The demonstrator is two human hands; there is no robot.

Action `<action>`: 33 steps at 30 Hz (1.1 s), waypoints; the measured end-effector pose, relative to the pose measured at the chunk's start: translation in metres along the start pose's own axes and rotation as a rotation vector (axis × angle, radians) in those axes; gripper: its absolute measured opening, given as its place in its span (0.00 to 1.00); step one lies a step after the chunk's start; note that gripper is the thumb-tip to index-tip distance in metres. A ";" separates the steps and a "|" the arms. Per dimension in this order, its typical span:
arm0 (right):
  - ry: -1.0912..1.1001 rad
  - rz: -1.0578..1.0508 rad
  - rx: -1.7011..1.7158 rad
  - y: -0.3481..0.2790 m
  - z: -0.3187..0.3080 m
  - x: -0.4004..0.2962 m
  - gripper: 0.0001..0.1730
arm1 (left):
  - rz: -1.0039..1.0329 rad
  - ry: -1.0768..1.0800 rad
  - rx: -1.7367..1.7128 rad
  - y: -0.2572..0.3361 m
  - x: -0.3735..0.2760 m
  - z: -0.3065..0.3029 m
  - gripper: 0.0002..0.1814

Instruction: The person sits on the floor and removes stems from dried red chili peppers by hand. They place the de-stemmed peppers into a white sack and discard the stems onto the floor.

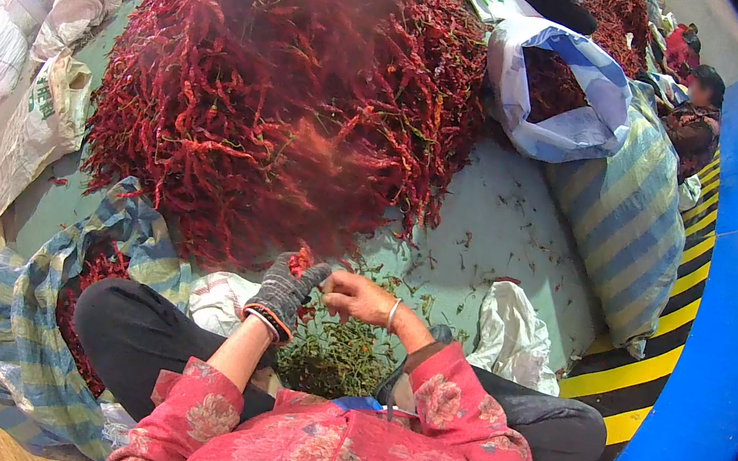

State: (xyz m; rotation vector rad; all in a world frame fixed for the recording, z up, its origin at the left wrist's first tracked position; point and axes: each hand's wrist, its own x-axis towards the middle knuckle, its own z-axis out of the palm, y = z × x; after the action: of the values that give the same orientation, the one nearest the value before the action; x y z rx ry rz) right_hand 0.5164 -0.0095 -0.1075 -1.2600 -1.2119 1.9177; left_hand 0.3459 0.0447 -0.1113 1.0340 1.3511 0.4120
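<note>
My left hand, in a grey knitted glove, is closed around several red chili peppers, whose ends stick out at the top. Bare and with a white bangle at the wrist, my right hand is close beside it, fingers bent near the glove's fingertips; whether they pinch anything cannot be told. Beneath both hands, between my crossed legs, lies a heap of green chili stems. A large mound of red chili peppers rises in front of me.
To my left a blue checked woven sack holds chilies. An open white and blue sack and a full striped sack stand at right, near a white cloth sack. Stems litter the sheet. Another person sits at upper right.
</note>
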 end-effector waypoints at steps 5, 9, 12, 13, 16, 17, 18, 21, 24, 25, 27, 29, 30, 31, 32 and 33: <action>0.189 -0.015 -0.455 -0.016 0.032 0.000 0.09 | -0.115 -0.069 -0.443 0.008 -0.011 0.000 0.12; 0.480 -0.050 -0.874 0.047 0.028 0.002 0.09 | 0.035 0.061 -0.705 -0.008 -0.012 0.030 0.08; 0.289 0.287 -1.018 0.087 0.001 -0.012 0.16 | 0.080 0.102 -0.758 0.000 -0.009 0.031 0.06; 0.257 0.320 -1.027 0.090 -0.008 -0.017 0.17 | 0.206 0.108 -0.451 -0.010 -0.006 0.023 0.06; 0.371 0.318 -0.968 0.094 -0.041 -0.006 0.20 | 0.076 0.094 -0.392 0.017 -0.020 0.014 0.09; 0.533 0.247 -0.893 0.096 -0.054 0.009 0.21 | 0.043 0.096 -0.436 0.015 -0.020 0.013 0.09; 0.624 0.250 -0.918 0.088 -0.062 0.024 0.19 | 0.013 0.095 -0.481 0.016 -0.020 0.012 0.09; 0.742 0.273 -1.003 0.083 -0.062 0.055 0.14 | -0.030 0.125 -0.498 0.014 -0.016 0.008 0.07; 0.689 0.293 -1.044 0.102 -0.064 0.062 0.12 | -0.095 0.144 -0.459 0.012 -0.016 0.004 0.06; 0.658 0.300 -1.049 0.111 -0.065 0.059 0.12 | -0.103 0.153 -0.445 0.012 -0.016 0.006 0.07; 0.686 0.223 -0.855 0.123 -0.068 0.044 0.11 | -0.113 0.179 -0.421 0.013 -0.015 0.005 0.07; 0.648 0.104 -0.654 0.123 -0.079 0.019 0.10 | -0.127 0.172 -0.444 0.013 -0.015 0.009 0.07; 0.576 0.220 -0.336 0.119 -0.083 0.010 0.08 | -0.143 0.156 -0.450 0.015 -0.015 0.011 0.07; 0.507 0.242 -0.190 0.116 -0.084 0.004 0.08 | -0.159 0.139 -0.455 0.015 -0.017 0.012 0.07; 0.435 0.259 -0.047 0.097 -0.081 -0.003 0.08 | -0.142 0.103 -0.447 0.011 -0.016 0.012 0.07; 0.357 0.274 0.097 0.079 -0.076 -0.010 0.09 | -0.151 0.095 -0.425 0.009 -0.016 0.013 0.07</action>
State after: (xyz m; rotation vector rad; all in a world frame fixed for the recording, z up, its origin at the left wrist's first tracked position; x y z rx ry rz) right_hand 0.5922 -0.0234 -0.1858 -1.6972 -0.7882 1.8030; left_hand 0.3570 0.0323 -0.0960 0.5644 1.3407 0.6094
